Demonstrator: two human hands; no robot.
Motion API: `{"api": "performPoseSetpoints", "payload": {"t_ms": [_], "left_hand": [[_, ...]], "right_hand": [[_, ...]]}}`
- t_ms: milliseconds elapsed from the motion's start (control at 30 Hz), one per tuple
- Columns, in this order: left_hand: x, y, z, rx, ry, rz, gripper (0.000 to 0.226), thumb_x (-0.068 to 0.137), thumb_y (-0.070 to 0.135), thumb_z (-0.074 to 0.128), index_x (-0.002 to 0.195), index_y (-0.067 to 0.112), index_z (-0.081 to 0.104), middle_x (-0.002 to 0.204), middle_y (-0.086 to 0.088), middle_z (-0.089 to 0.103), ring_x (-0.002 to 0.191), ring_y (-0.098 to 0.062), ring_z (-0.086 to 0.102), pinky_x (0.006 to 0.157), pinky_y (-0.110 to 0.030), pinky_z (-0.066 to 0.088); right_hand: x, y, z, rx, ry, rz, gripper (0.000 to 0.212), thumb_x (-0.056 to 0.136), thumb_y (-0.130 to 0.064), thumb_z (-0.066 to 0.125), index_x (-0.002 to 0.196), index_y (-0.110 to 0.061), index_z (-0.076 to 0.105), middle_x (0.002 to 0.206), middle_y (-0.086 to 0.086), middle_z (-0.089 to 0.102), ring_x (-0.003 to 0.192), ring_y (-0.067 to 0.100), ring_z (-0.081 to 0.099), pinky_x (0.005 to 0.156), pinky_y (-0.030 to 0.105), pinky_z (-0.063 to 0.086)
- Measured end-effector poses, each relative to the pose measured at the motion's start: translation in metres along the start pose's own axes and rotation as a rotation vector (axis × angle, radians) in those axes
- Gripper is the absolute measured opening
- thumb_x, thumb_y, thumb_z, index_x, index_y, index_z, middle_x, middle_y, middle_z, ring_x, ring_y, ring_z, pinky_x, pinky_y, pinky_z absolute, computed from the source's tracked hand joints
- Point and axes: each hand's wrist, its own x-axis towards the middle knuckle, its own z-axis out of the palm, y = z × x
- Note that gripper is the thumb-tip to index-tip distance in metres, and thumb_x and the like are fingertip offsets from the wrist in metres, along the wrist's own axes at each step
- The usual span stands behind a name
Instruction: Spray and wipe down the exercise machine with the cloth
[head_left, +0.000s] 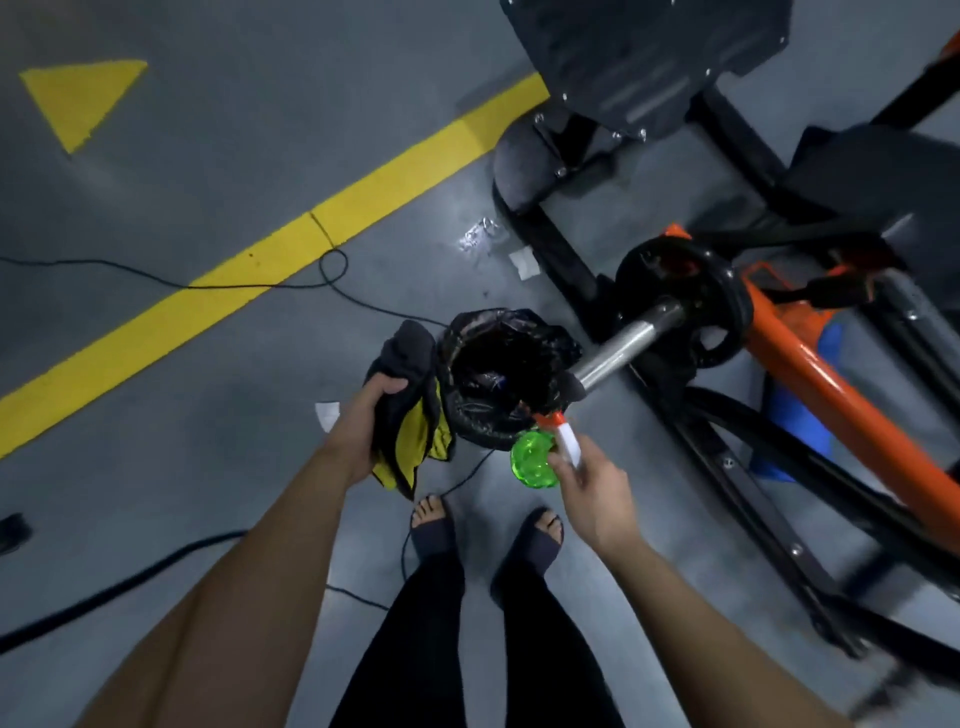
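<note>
My left hand (366, 421) grips a dark grey and yellow cloth (410, 410) that hangs down at centre frame. My right hand (597, 488) holds a green spray bottle (532, 460) by its white and orange trigger head, nozzle turned toward the machine. The exercise machine (779, 332) fills the right side: black base rails, an orange frame, a black weight plate and a chrome sleeve (623, 351) that juts toward me just above the bottle. Black pads sit at the top right.
A bin with a black liner (498, 374) stands on the grey floor between my hands. Thin black cables (260, 283) cross the floor, one running by my sandalled feet. A yellow painted line and scraps of paper lie on the floor.
</note>
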Motion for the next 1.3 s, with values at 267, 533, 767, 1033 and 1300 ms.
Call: {"api": "performPoseSetpoints", "payload": {"t_ms": [267, 533, 767, 1033, 1300], "left_hand": [[0.166, -0.039, 0.062, -0.046, 0.079, 0.069, 0.034, 0.084, 0.021, 0.063, 0.113, 0.004, 0.071, 0.100, -0.017, 0.075, 0.089, -0.032, 0.072, 0.075, -0.040, 0.062], [0.277, -0.116, 0.082, 0.817, 0.124, 0.182, 0.065, 0.093, 0.034, 0.072, 0.149, 0.016, 0.044, 0.143, -0.008, 0.057, 0.128, -0.026, 0.056, 0.102, -0.032, 0.045], [0.237, -0.160, 0.095, 0.977, 0.069, 0.136, 0.040, 0.102, 0.027, 0.057, 0.141, 0.019, 0.052, 0.104, 0.002, 0.063, 0.097, -0.020, 0.060, 0.081, -0.028, 0.044], [0.270, -0.211, 0.118, 1.166, -0.086, 0.347, 0.031, 0.099, 0.023, 0.054, 0.129, 0.021, 0.061, 0.110, -0.003, 0.065, 0.101, -0.022, 0.064, 0.091, -0.046, 0.056], [0.339, -0.264, 0.128, 1.150, -0.110, 0.656, 0.021, 0.100, 0.016, 0.055, 0.114, 0.020, 0.069, 0.074, 0.007, 0.058, 0.065, -0.012, 0.056, 0.068, -0.035, 0.051]], "right_hand": [[0.071, 0.089, 0.072, 0.006, 0.004, 0.159, 0.023, 0.102, -0.027, 0.057, 0.125, -0.030, 0.062, 0.084, -0.005, 0.063, 0.080, 0.021, 0.059, 0.067, 0.030, 0.038], [0.096, 0.163, 0.119, 0.015, 0.021, 0.273, 0.018, 0.104, -0.028, 0.055, 0.121, -0.025, 0.060, 0.070, -0.009, 0.054, 0.070, 0.022, 0.056, 0.064, 0.032, 0.038], [0.104, 0.184, 0.121, 0.035, 0.012, 0.401, 0.023, 0.106, -0.031, 0.048, 0.124, -0.017, 0.055, 0.079, 0.005, 0.059, 0.079, 0.035, 0.060, 0.063, 0.036, 0.039], [0.175, 0.260, 0.161, 0.015, 0.080, 0.450, 0.034, 0.105, -0.031, 0.052, 0.137, -0.025, 0.058, 0.103, 0.016, 0.070, 0.101, 0.039, 0.065, 0.072, 0.034, 0.042], [0.269, 0.324, 0.230, 0.152, 0.151, 0.520, 0.032, 0.104, -0.021, 0.049, 0.134, -0.014, 0.059, 0.109, 0.022, 0.069, 0.100, 0.042, 0.065, 0.075, 0.033, 0.041]]}}
